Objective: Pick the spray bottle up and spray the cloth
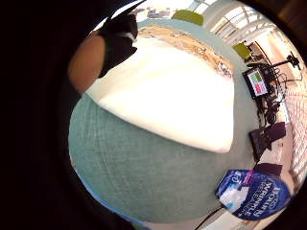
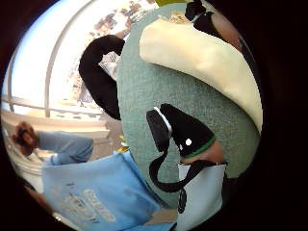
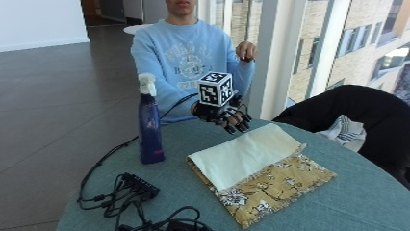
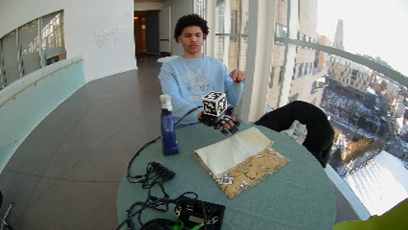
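While the gloved right hand (image 3: 224, 115) hovers above the near edge of the counter (image 3: 346, 202), close to the person's chest, nothing of the task looks done yet. Its fingers (image 3: 236, 126) hang loosely apart and point downward, holding nothing. The spray bottle (image 3: 150, 126) stands upright on the counter, well apart from the hand on its thumb side, untouched. The cloth (image 3: 247, 155), cream on top with a floral yellow underside showing along one border, lies folded flat between the bottle and a dark jacket (image 3: 359, 115) draped on a chair. By this judgement the whole job is still ahead: reaching across to the bottle, gripping it, lifting it, aiming at the cloth and spraying
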